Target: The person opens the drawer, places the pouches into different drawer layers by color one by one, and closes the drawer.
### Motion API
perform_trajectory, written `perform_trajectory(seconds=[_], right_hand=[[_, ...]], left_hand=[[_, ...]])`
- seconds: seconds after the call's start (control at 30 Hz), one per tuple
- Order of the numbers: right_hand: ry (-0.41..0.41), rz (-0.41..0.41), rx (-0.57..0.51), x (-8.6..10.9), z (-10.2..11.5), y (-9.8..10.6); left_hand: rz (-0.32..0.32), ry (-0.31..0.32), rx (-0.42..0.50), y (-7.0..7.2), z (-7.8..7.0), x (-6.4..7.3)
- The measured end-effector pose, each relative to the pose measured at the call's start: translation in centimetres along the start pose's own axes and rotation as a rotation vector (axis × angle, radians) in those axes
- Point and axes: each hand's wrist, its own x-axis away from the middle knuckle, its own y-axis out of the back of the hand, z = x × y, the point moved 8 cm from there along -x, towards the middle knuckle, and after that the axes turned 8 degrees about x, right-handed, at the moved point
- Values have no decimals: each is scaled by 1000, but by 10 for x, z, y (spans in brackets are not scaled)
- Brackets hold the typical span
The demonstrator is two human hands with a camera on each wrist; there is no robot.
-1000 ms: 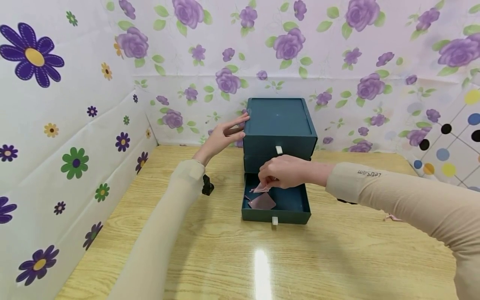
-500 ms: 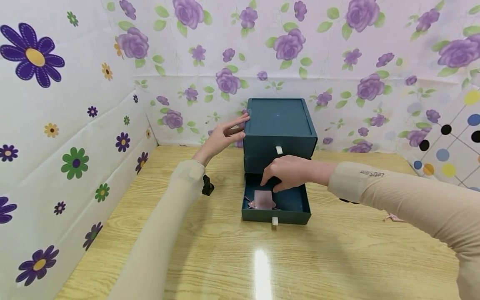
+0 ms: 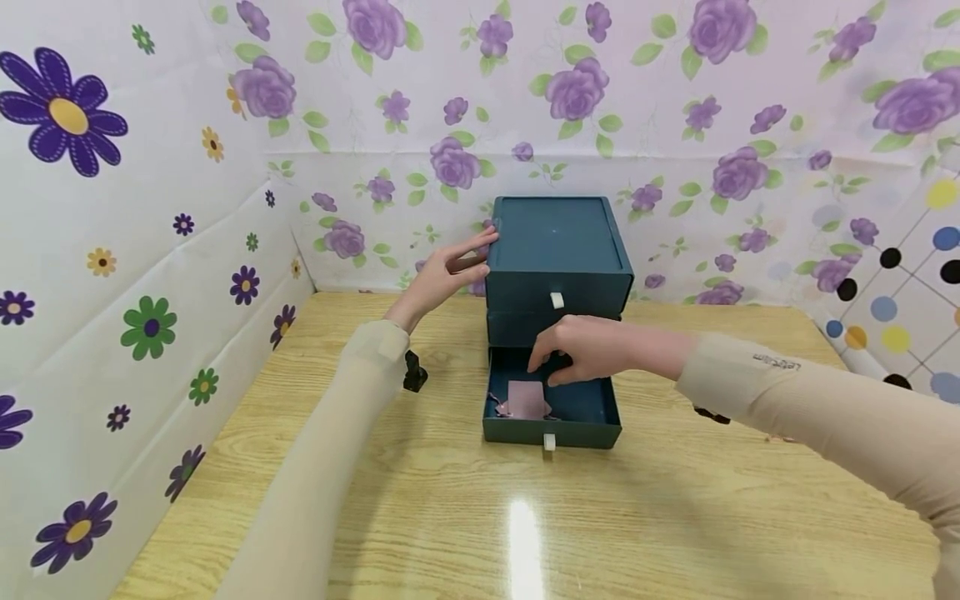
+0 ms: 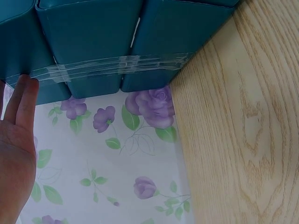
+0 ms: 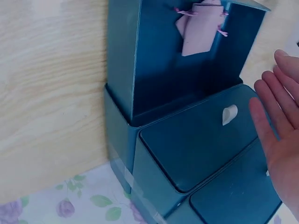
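Note:
A dark teal drawer box (image 3: 558, 237) stands at the back of the table, its lowest drawer (image 3: 585, 435) pulled out. Inside that drawer lie pink drawstring pouches (image 3: 527, 400), one overlapping another; the right wrist view shows the pouches (image 5: 202, 30) with their thin cords. My left hand (image 3: 441, 279) rests its extended fingers on the box's left side, as the left wrist view shows with the same hand (image 4: 19, 135). Over the open drawer hovers my right hand (image 3: 588, 346), holding nothing, its fingers loosely bent and apart from the pouches.
White fabric pull tabs mark the upper drawer (image 3: 557, 300) and the bottom one. Clear tape (image 4: 126, 65) runs across the box's side. A small black object (image 3: 414, 372) stands left of the box. Flowered sheeting (image 3: 390, 192) hangs behind.
The right hand lets go of a pink pouch, which now lies over the other in the drawer. That hand then shifts slightly right. The left hand stays where it was.

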Motion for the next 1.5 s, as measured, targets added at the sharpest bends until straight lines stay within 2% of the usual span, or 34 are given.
perform_trajectory(seconds=[0.13,0.23,0.53,0.77,0.9,1.13,1.37,1.5], right_hand=[[25,-99,-64,13,-3,8],[17,-205,-108,28,-10,14],[-54,-505,-211,83,-33,20],[-176,-677,-238,133,-59,13],[-254,-724,-244,163,-78,0],[-521,-720,-305,224,-120,-34],[-651,-730,-303,279,-146,-54],[-750,-698,-302,304,-162,-71]], left_hand=[[-2,-1,0,0,-1,0],[0,-1,-2,0,0,0],[2,8,-18,0,-1,-1],[-2,17,-21,0,-2,-1],[-6,17,-16,1,0,-1],[-7,14,-7,1,2,-1],[-7,10,-10,1,1,-1],[-5,14,-11,0,2,-1]])
